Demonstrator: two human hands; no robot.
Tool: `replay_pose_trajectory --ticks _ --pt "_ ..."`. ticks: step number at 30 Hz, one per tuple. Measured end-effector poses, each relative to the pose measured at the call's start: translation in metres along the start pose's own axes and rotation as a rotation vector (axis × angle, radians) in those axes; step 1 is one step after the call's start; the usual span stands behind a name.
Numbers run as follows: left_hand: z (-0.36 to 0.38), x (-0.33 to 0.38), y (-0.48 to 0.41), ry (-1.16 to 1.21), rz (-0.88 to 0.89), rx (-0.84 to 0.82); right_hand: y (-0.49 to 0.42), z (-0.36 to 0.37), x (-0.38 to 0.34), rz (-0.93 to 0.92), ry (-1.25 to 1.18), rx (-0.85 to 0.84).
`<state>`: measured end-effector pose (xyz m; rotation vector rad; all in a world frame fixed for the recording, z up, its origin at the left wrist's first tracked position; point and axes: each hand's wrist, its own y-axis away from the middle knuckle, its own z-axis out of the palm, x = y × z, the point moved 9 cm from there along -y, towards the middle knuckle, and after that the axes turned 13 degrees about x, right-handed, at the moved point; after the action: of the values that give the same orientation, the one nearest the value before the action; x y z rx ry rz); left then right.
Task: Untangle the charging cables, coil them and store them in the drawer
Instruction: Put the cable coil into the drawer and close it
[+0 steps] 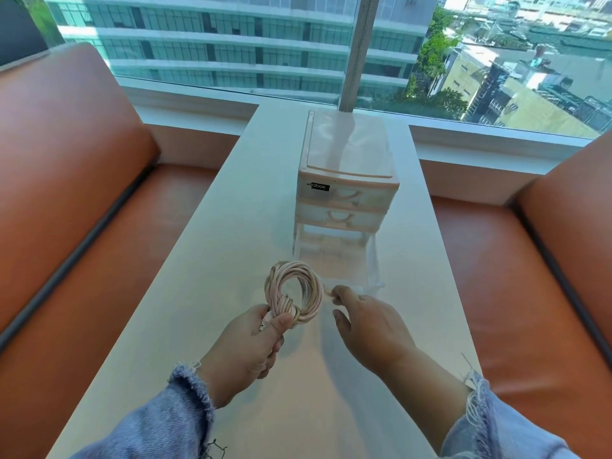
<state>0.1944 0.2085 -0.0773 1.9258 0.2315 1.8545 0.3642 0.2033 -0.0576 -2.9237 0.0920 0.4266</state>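
White table runs up the middle of the frame between two orange sofas, ending at a window that looks onto city buildings. Toward the upper centre of the tabletop stands a small pale-pink plastic drawer unit with three drawers. The top two are closed, and the clear bottom drawer is pulled out toward the viewer.

The left hand, at lower centre-left, has its fingers and thumb clamped round the bound neck of a coiled charging cable. The pink loop stands up out of the fist, and one connector pokes out beside the thumb. The coil is in the air just left of the open drawer's near corner and is not yet over it.

The right hand, at lower centre-right, holds nothing. Its thumb and forefinger are apart and the forefinger tip is at the drawer's front lip, but the clear plastic makes it impossible to tell whether it touches.

The coming move turns on one relation: the drawer's open mouth lies up and to the right of the coil, and its long axis runs away from the viewer toward the window. The left hand is the carrying hand, so it likely has to swing rightward and forward over the front wall, then tip the upright loop flat so it drops between the side walls. The right hand is nearer the drawer and seems placed to steady it
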Motion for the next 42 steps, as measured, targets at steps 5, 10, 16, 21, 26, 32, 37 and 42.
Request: replay_pose_trajectory --ticks 5,10,16,21,26,32,37,42 --pt "0.004 0.004 0.005 -0.002 0.007 -0.019 0.011 -0.001 -0.004 -0.015 -0.010 -0.002" --pt "0.006 0.005 0.009 0.002 0.007 -0.021 0.017 -0.004 -0.008 -0.030 -0.032 0.009" --pt "0.007 0.008 0.012 0.007 0.000 -0.017 0.026 -0.001 -0.007 -0.025 -0.054 0.027" --pt "0.008 0.007 0.015 -0.001 0.004 -0.028 0.031 -0.002 -0.011 -0.058 -0.083 0.036" --pt "0.007 0.006 0.016 -0.005 0.006 -0.030 0.034 -0.005 -0.011 -0.013 -0.202 -0.023" --pt "0.009 0.006 0.017 -0.032 -0.017 -0.068 0.015 -0.048 0.007 0.280 -0.614 0.221" --pt "0.026 0.013 0.024 -0.119 -0.083 -0.267 0.002 -0.039 -0.014 0.366 -0.864 -0.293" --pt "0.038 0.036 0.013 -0.139 -0.068 -0.365 -0.015 -0.050 -0.007 0.396 -1.108 -0.312"
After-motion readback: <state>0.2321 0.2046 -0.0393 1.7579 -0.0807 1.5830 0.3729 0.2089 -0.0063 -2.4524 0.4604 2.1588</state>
